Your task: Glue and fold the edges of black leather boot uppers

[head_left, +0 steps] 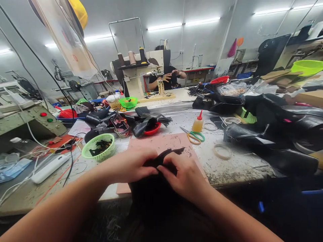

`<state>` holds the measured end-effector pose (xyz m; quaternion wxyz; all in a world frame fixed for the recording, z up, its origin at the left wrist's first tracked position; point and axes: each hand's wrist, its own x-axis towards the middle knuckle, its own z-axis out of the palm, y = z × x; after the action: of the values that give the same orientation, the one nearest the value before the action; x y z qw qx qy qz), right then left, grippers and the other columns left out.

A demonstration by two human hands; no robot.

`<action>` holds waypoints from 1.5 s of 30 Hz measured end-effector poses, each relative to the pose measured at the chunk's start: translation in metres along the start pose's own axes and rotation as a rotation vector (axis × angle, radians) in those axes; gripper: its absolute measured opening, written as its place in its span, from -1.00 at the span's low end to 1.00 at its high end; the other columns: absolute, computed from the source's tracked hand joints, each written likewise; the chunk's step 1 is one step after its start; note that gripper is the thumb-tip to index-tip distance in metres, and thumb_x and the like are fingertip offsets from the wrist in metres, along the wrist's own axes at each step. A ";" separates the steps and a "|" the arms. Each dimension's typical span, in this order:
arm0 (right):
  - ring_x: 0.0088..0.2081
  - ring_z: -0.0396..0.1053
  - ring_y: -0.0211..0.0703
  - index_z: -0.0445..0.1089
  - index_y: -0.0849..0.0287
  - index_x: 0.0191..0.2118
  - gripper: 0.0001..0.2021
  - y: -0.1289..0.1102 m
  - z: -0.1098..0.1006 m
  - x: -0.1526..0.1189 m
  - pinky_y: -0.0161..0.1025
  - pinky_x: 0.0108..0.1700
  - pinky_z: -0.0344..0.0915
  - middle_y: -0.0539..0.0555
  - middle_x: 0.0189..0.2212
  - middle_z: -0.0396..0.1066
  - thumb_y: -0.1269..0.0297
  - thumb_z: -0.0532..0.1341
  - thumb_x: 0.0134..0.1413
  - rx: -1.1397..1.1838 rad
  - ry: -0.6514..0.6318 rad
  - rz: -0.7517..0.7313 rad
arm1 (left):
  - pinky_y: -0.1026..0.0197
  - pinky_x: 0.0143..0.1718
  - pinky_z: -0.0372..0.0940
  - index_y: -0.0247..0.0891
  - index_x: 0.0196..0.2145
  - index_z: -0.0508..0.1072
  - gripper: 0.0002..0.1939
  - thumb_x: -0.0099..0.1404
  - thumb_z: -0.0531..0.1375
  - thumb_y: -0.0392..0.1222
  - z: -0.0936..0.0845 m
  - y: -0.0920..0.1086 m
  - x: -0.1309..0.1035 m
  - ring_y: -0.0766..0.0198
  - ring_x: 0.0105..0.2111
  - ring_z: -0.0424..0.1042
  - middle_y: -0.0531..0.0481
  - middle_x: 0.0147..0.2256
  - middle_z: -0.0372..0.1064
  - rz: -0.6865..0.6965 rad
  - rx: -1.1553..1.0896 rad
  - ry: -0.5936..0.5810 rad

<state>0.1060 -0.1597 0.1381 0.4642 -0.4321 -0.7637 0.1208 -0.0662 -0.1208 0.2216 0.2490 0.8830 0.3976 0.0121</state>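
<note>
Black, soft-looking sheet material [163, 156] is pinched between my two hands over the pink mat [171, 139] at the table's front edge. My left hand [137, 163] is closed on it, thumb and fingertips pressed together from the left. From the right, my right hand [183, 171] grips the same piece with bent fingers, its thumb close to the left thumb. The upper edge of the piece looks ragged and sticks out beyond my right knuckles. Below the hands the black material hangs down and merges with the dark area, so its lower end cannot be made out.
Scissors [194, 137] and a red-tipped bottle [197, 126] of amber liquid stand beyond the mat. A green basket [107, 153] holds black scraps at left. Black leather-like pieces [254, 137] heap at right. A sewing machine [137, 79] stands ahead; another person's hands [167, 78] show behind it.
</note>
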 end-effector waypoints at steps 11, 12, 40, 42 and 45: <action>-0.57 0.24 -0.30 0.26 0.16 -0.47 -0.88 0.008 -0.003 -0.005 -0.34 -0.51 0.20 -0.03 -0.60 0.31 0.28 0.11 0.03 0.225 0.069 0.201 | 0.34 -0.45 0.14 -0.20 -0.40 0.48 -0.89 0.10 0.15 -0.24 0.001 -0.003 0.006 0.28 -0.46 0.32 0.08 -0.46 0.41 0.019 -0.108 0.053; -0.56 0.25 -0.29 0.26 0.16 -0.47 -0.88 0.009 -0.002 -0.004 -0.34 -0.50 0.20 -0.03 -0.60 0.31 0.28 0.11 0.03 0.228 0.070 0.202 | 0.34 -0.41 0.16 -0.18 -0.35 0.48 -0.86 0.11 0.15 -0.25 0.001 -0.003 0.007 0.27 -0.43 0.34 0.08 -0.43 0.43 0.043 -0.126 0.040; -0.61 0.17 -0.32 0.22 0.15 -0.52 -0.86 0.009 0.001 0.002 -0.38 -0.58 0.10 -0.06 -0.65 0.24 0.28 0.09 0.00 0.181 0.137 0.229 | 0.28 -0.08 0.21 -0.15 -0.03 0.34 -0.65 0.21 0.11 -0.31 -0.003 -0.004 0.007 0.27 -0.18 0.36 0.06 -0.08 0.38 0.167 -0.088 -0.059; -0.61 0.16 -0.33 0.21 0.15 -0.52 -0.86 0.009 0.000 0.003 -0.38 -0.59 0.09 -0.06 -0.65 0.24 0.28 0.09 0.00 0.187 0.128 0.237 | 0.29 -0.10 0.21 -0.16 -0.02 0.34 -0.64 0.21 0.11 -0.31 -0.003 -0.005 0.007 0.26 -0.16 0.35 0.05 -0.10 0.39 0.161 -0.082 -0.068; -0.61 0.17 -0.33 0.20 0.15 -0.53 -0.86 0.008 -0.002 0.004 -0.38 -0.57 0.10 -0.06 -0.64 0.25 0.29 0.10 -0.01 0.205 0.117 0.239 | 0.29 -0.10 0.21 -0.18 -0.06 0.36 -0.69 0.21 0.11 -0.30 -0.002 -0.006 0.008 0.25 -0.14 0.35 0.04 -0.12 0.39 0.183 -0.101 -0.059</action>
<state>0.1115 -0.1522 0.1365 0.5320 -0.4764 -0.6623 0.2269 -0.0657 -0.1111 0.2190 0.3023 0.9021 0.3066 0.0289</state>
